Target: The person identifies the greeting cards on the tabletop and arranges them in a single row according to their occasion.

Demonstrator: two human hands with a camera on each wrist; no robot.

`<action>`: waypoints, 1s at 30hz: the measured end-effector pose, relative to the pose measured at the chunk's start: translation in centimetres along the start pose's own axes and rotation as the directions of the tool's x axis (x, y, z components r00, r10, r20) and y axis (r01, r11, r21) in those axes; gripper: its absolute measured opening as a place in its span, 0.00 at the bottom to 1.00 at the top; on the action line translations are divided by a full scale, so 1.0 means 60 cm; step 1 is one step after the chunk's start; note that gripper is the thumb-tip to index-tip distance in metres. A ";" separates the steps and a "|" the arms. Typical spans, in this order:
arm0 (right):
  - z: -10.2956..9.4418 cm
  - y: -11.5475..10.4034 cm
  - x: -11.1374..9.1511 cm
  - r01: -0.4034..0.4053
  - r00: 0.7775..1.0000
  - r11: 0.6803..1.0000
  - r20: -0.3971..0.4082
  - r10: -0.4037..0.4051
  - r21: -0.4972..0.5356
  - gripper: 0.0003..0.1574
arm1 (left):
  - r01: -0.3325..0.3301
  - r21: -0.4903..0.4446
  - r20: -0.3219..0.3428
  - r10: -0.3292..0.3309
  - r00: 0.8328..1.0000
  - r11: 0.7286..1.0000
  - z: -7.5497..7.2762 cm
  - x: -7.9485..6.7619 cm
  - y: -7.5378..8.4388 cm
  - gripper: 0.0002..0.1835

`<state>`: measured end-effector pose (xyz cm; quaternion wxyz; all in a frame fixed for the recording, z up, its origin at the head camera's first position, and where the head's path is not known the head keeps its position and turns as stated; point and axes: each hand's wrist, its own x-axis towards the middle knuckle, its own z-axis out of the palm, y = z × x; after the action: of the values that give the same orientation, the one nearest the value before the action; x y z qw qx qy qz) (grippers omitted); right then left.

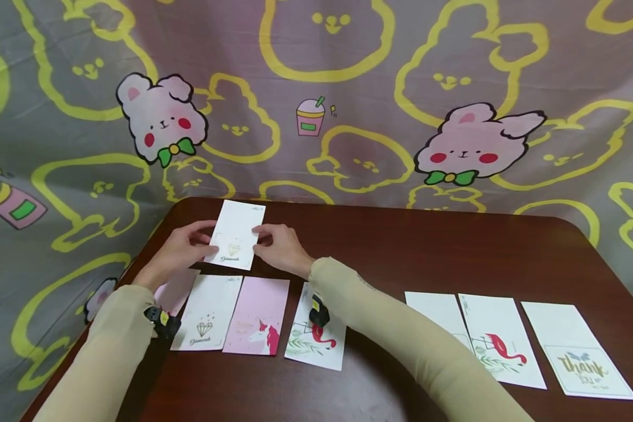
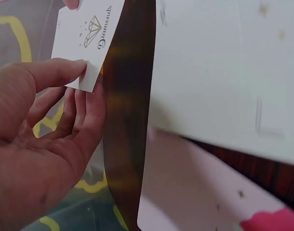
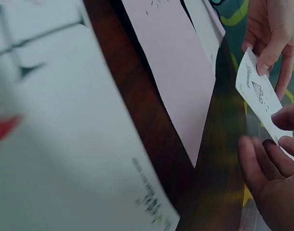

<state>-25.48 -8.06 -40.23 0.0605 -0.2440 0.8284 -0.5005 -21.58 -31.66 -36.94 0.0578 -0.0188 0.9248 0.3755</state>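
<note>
You have the white Diamonds card point(image 1: 237, 225) over the far left part of the table point(image 1: 380, 252), just beyond the near row with its pink unicorn card point(image 1: 255, 308). Your left hand point(image 1: 181, 249) pinches its left edge, thumb on top and fingers beneath; your right hand point(image 1: 285, 249) pinches the right edge likewise. It should feel very light and fairly stiff, yet thin enough to bow if you squeeze the sides inward. The face looks smooth, so it may slip under a loose touch, and corners would likely crease. Best to hold it lightly by opposite edges, clear of the printed diamond.
</note>
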 end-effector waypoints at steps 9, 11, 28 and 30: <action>0.030 -0.019 0.034 0.020 0.980 0.949 0.193 0.044 -0.316 0.35 | 0.041 0.080 -0.086 -0.034 0.996 0.996 -0.016 0.014 -0.031 0.36; 0.038 -0.025 0.040 0.026 0.974 0.925 0.218 0.062 -0.379 0.37 | 0.055 0.094 -0.106 -0.045 0.993 0.994 -0.018 0.018 -0.037 0.36; 0.096 -0.052 0.084 0.039 0.946 0.780 0.274 0.172 -0.625 0.38 | 0.140 0.120 -0.132 -0.124 0.983 0.983 -0.038 0.026 -0.081 0.37; 0.101 -0.055 0.089 0.041 0.945 0.765 0.273 0.179 -0.643 0.37 | 0.146 0.124 -0.141 -0.128 0.982 0.982 -0.040 0.028 -0.085 0.37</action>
<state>-26.91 -16.65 -39.63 0.1253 -0.2961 0.9366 -0.1393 -23.07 -36.98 -38.97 0.0229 -0.1035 0.9462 0.3057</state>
